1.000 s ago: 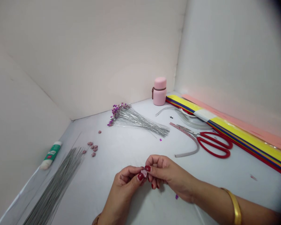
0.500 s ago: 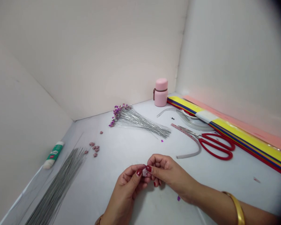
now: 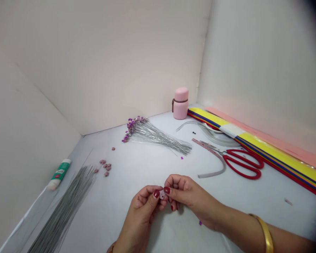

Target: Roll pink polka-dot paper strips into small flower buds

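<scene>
Between my two hands is a small folded paper star [image 3: 162, 195], pale pink with dark red spots and roughly five-sided. My left hand [image 3: 144, 206] pinches its left side between thumb and forefinger. From the right, my right hand [image 3: 183, 192] pinches it at the upper edge, with the other fingers curled below. The fingers hide part of the star. Several small pinkish paper stars [image 3: 106, 168] lie on the table to the left. A spotted pink paper strip [image 3: 206, 147] lies curved beyond my right hand.
Red-handled scissors [image 3: 242, 163] lie at the right beside stacked coloured paper strips [image 3: 265, 151]. A pink bottle [image 3: 180, 104] stands at the back. Wire stems with purple tips [image 3: 158, 135] lie mid-table. Grey wires [image 3: 65, 207] and a glue stick [image 3: 59, 174] are at the left.
The paper star has turned slightly between my fingers, so a dark spot shows on its face. Both hands keep nearly the same place and grip.
</scene>
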Available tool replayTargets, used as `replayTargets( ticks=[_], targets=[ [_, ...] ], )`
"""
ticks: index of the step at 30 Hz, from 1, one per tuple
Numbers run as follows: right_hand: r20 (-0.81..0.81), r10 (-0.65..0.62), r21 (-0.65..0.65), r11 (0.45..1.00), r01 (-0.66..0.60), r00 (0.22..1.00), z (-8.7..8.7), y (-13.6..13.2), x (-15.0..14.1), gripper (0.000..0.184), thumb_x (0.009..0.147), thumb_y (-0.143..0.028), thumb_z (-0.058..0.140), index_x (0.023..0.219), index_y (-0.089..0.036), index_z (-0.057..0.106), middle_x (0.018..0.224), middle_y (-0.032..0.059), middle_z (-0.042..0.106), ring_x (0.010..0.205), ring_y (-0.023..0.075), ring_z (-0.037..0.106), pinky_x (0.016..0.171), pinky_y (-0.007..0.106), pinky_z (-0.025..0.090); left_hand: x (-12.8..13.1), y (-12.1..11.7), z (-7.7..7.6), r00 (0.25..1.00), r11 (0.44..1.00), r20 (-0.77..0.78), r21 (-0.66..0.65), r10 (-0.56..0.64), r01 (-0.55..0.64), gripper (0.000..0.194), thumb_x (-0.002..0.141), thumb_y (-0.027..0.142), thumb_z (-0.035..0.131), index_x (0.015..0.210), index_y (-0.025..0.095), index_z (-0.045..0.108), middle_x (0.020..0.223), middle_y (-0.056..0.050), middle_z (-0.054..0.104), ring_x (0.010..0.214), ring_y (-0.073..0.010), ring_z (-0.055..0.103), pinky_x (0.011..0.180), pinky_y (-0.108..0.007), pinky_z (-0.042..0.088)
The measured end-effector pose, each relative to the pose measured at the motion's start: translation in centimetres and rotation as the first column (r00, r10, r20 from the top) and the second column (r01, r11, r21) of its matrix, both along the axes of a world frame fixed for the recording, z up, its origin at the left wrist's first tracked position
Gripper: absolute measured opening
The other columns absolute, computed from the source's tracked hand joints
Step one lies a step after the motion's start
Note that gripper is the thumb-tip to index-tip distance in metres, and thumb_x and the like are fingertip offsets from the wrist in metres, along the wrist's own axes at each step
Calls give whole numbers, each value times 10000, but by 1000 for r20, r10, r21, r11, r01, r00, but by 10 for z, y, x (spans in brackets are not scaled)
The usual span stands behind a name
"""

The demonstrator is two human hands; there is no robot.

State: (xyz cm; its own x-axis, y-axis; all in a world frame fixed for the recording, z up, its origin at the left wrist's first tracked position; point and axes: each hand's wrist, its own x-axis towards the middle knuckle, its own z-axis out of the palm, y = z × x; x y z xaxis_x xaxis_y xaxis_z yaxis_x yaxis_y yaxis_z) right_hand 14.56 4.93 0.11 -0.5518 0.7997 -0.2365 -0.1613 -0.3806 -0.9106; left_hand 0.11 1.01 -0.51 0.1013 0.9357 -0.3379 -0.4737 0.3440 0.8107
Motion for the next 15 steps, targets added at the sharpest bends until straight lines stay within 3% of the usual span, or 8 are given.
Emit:
replayTargets(
  ticks=[15],
  targets=[
    [15, 19, 36, 999, -19, 1000, -4, 0, 0, 193, 754, -333, 552, 717, -151, 499, 606, -6, 601, 454, 62, 473, 438, 172, 316, 0, 0, 1, 999, 1000, -32, 23, -11, 12, 97, 773, 193, 572, 767, 112, 624, 686, -42, 616, 632, -104, 523, 662, -229, 406]
  ],
)
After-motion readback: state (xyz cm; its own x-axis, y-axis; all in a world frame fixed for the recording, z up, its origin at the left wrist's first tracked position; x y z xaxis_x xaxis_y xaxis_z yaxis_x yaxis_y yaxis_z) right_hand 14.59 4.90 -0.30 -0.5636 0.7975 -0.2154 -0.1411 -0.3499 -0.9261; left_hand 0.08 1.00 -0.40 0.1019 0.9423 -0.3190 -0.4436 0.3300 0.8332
